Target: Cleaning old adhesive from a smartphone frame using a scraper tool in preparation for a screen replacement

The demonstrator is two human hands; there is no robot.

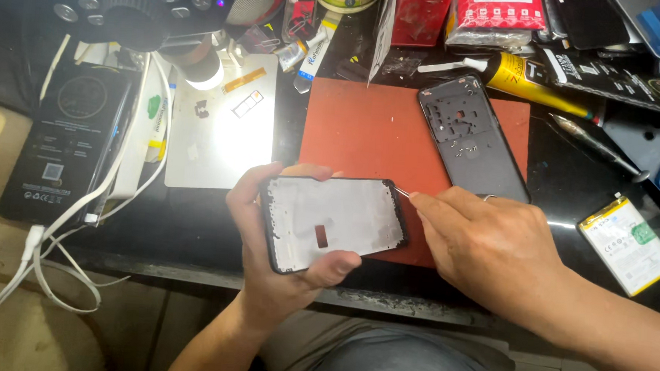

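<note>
My left hand (pixel 279 270) grips an opened phone frame (pixel 333 222), its pale metal inner side facing up, held just above the near edge of a red work mat (pixel 364 126). My right hand (pixel 494 245) pinches a thin metal tool (pixel 402 191) whose tip touches the frame's upper right corner. A dark phone back cover (pixel 472 137) lies on the mat's right side, beyond my right hand.
A phone battery (pixel 628 243) lies at the right. A yellow glue tube (pixel 531 83) and a screwdriver (pixel 596 147) sit behind the mat. A lit grey plate (pixel 222 137) holds small parts under a microscope (pixel 149 22). White cables (pixel 76 223) hang off the left edge.
</note>
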